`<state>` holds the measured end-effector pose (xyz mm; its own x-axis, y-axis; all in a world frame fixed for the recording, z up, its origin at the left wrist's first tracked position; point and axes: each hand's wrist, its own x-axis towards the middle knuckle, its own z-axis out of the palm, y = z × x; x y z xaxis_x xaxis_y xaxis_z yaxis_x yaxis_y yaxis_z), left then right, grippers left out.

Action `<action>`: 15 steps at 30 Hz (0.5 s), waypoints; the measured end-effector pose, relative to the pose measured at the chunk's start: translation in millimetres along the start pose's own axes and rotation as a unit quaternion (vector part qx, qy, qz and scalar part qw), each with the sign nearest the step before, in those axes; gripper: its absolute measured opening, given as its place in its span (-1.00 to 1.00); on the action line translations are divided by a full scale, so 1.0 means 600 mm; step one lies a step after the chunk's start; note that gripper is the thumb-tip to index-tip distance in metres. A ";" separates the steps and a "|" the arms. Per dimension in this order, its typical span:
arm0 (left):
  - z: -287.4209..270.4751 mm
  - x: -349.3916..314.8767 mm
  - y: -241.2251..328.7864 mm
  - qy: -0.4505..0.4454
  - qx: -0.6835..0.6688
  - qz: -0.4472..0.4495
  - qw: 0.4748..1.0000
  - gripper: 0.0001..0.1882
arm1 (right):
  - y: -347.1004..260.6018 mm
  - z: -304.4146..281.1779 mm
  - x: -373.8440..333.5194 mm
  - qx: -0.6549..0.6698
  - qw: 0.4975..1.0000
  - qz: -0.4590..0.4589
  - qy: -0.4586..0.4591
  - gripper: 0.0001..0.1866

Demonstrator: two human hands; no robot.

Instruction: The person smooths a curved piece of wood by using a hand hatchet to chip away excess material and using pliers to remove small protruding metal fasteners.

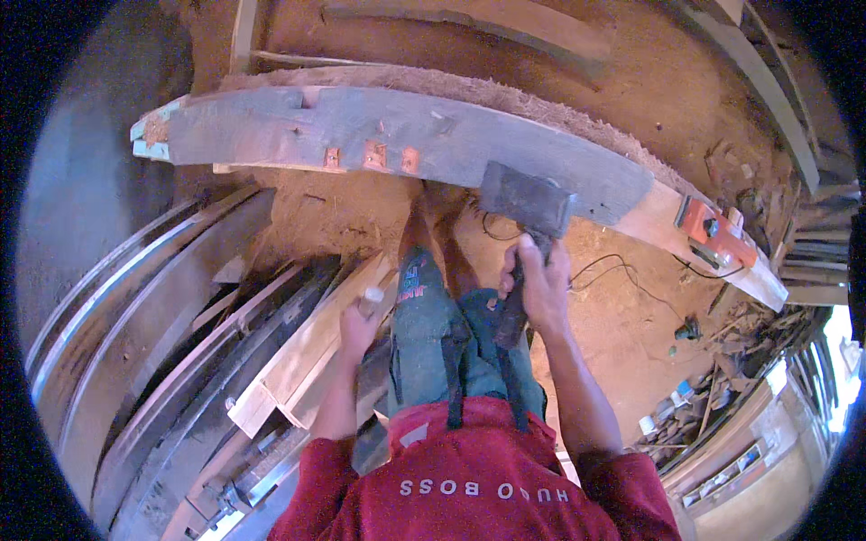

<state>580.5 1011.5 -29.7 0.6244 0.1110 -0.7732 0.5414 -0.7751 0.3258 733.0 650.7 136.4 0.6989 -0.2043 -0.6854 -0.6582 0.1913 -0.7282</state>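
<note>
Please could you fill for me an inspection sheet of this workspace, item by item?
Surface: long wooden beam, grey-faced, with pale cut patches along its near edge; wood shavings along the far edge.
Job's things: dark mallet, its head overlapping the beam in view; contact unclear.
Clutter: long boards at left; wood scraps at lower right.
Right hand: grips the mallet's handle.
Left hand: appears to hold a pale round-ended object, kind unclear.
Cables: thin dark cable on the floor.
Surroundings: brown earthen floor; other people, nothing seen.
</note>
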 end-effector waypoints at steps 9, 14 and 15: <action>0.054 -0.114 -0.143 0.038 -0.005 -0.056 0.998 -0.64 | 0.022 0.069 0.063 -0.133 0.987 -0.087 0.006 -0.71; 0.024 -0.073 -0.119 0.071 -0.054 -0.026 0.996 -0.67 | 0.022 -0.019 0.005 -0.143 0.981 -0.063 0.111 -0.73; 0.012 -0.062 -0.095 0.093 -0.081 0.008 0.992 -0.68 | 0.020 -0.044 -0.010 -0.145 0.975 -0.056 0.159 -0.74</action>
<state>522.2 1047.2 -23.6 0.7188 0.2237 -0.6583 0.6041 -0.6697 0.4320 713.4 628.9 131.9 0.6786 -0.5051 -0.5332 -0.6671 -0.1199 -0.7353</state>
